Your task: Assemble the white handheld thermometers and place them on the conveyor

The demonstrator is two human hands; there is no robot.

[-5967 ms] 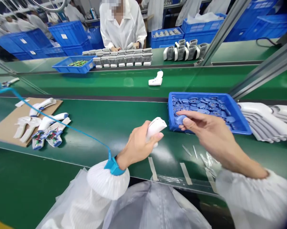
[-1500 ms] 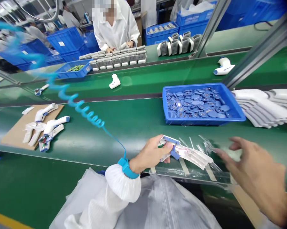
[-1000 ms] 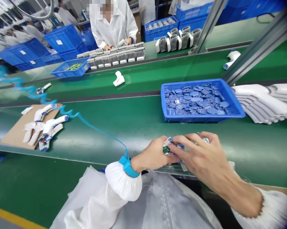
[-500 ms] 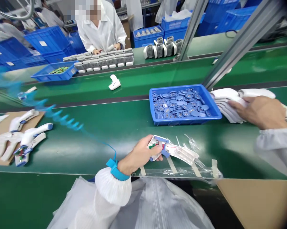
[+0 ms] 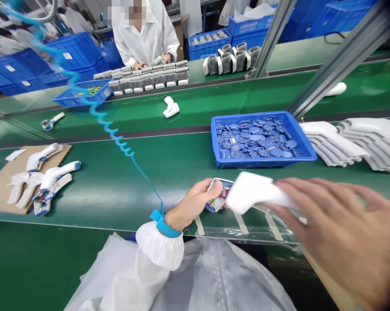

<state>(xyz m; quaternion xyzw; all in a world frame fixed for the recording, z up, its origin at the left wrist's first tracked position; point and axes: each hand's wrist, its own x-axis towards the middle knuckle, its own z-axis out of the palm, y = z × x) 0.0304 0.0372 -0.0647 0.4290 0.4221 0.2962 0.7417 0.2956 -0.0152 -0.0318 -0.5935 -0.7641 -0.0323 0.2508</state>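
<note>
My left hand (image 5: 198, 201), with a blue strap at its wrist, is closed around an opened thermometer-gun half (image 5: 218, 195) whose circuit board and red wiring show. Between the fingers of my right hand (image 5: 337, 224) is a white plastic shell half (image 5: 251, 192), slightly blurred. This shell overlaps the right side of the opened half and hides its handle; whether the two touch I cannot tell. Beyond my hands stands a blue tray (image 5: 263, 163) full of blue oval parts (image 5: 253, 138).
Stacked white shells (image 5: 331, 142) lie right of the tray. At left, thermometer-gun parts (image 5: 49, 185) rest on cardboard (image 5: 0, 190). A coiled blue cord (image 5: 107, 123) runs to my wrist. A metal post (image 5: 337, 60) rises at right. Across the belt, a co-worker (image 5: 143, 34) handles grey-white parts.
My right hand has come from the stacked shells to my left hand, bringing a white shell half. On the far belt, the white gun-shaped piece sits further right.
</note>
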